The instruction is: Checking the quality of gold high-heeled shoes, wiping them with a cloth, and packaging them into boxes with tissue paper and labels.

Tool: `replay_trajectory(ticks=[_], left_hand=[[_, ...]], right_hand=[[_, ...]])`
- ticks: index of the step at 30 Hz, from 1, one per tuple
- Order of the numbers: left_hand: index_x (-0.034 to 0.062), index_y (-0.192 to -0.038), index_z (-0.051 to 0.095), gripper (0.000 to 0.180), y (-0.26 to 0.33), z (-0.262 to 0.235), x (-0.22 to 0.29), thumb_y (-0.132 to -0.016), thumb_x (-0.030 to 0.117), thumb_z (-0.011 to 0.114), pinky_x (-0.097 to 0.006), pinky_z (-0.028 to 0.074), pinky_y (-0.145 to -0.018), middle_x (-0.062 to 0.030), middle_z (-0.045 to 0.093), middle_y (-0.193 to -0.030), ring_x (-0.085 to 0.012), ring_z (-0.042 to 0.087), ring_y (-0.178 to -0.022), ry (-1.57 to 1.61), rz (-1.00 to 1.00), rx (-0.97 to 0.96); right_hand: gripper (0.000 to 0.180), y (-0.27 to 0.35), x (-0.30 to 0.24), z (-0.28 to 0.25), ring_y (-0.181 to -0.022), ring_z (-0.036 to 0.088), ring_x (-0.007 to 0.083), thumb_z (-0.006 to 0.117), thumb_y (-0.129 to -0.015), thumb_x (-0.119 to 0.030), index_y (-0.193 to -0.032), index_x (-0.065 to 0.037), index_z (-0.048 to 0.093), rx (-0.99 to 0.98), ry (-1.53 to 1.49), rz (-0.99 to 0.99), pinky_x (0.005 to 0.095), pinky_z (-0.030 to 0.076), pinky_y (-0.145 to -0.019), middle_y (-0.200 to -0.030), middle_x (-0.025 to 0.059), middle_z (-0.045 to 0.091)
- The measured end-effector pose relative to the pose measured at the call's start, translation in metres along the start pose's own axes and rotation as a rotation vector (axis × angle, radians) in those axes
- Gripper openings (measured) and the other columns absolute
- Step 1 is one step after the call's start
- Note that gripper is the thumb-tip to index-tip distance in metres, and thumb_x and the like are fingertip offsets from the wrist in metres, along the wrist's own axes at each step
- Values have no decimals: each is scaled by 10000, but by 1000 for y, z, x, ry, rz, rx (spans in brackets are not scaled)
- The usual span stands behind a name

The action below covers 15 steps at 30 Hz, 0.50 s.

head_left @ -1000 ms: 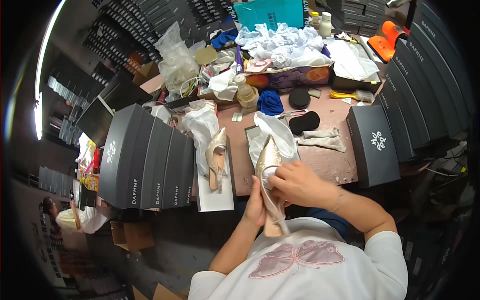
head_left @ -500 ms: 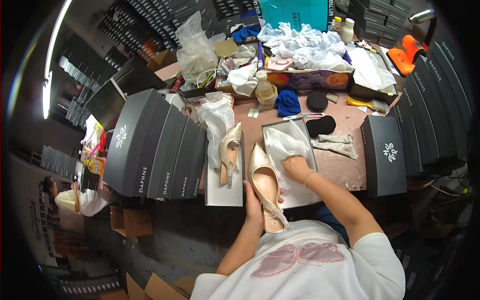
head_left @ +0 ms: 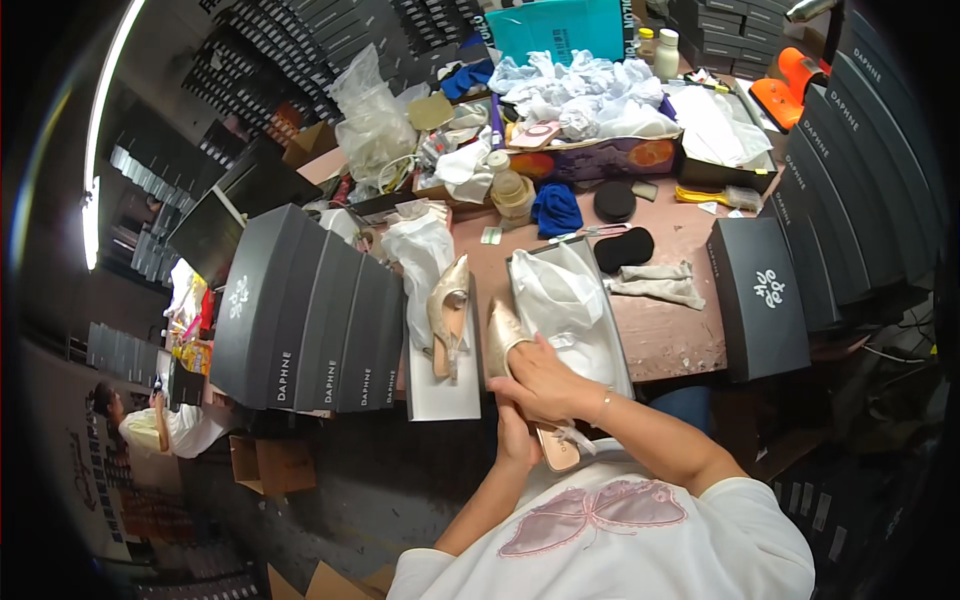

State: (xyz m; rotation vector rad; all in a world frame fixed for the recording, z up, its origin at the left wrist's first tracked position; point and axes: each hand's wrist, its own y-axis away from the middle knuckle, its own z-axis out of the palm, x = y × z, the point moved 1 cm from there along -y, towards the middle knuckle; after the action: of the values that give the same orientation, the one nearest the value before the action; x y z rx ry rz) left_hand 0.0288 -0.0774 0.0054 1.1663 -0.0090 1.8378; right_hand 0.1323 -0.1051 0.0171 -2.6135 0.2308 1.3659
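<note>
A gold slingback shoe [head_left: 503, 328] with a pointed toe is held above the table's front edge, toe pointing away from me. My left hand [head_left: 514, 437] is closed around its side from below. Over the shoe's opening lies my right hand [head_left: 548, 380], thumb on the left edge and fingertips hidden at the inside of the shoe. A matching gold shoe [head_left: 450, 318] rests in a narrow white-lined box part [head_left: 443, 402] to the left, beside crumpled white tissue. Right behind my hands, an open box [head_left: 622, 362] holds white tissue paper [head_left: 552, 290].
Dark shoe boxes [head_left: 262, 310] stand in a row at left; more boxes [head_left: 765, 300] are stacked at right. Behind lie a blue cloth [head_left: 556, 210], a glue-like jar [head_left: 513, 195], a black oval pad [head_left: 625, 250], a yellow-handled brush [head_left: 715, 196] and a carton of crumpled paper [head_left: 610, 160].
My right hand has left the tissue in the open box and come onto the shoe in my left hand. The whole view has shifted slightly.
</note>
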Motion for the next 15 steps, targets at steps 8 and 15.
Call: replay_trajectory(ticks=[8, 15], left_hand=[[115, -1318, 404, 501, -52, -35, -1, -980, 486, 403, -381, 536, -761, -115, 562, -960, -236, 604, -873, -7, -56, 47], [122, -1295, 366, 419, -29, -30, 10, -1003, 422, 383, -384, 526, -752, -116, 561, -956, -229, 591, -856, -87, 50, 40]], right_hand=[[627, 40, 15, 46, -988, 467, 416, 401, -932, -493, -1023, 117, 514, 154, 215, -80, 519, 255, -1012, -981, 289, 501], [527, 41, 3, 30, -1075, 469, 418, 422, -926, -373, -1133, 102, 517, -75, -48, -59, 471, 270, -1006, -1086, 292, 523]])
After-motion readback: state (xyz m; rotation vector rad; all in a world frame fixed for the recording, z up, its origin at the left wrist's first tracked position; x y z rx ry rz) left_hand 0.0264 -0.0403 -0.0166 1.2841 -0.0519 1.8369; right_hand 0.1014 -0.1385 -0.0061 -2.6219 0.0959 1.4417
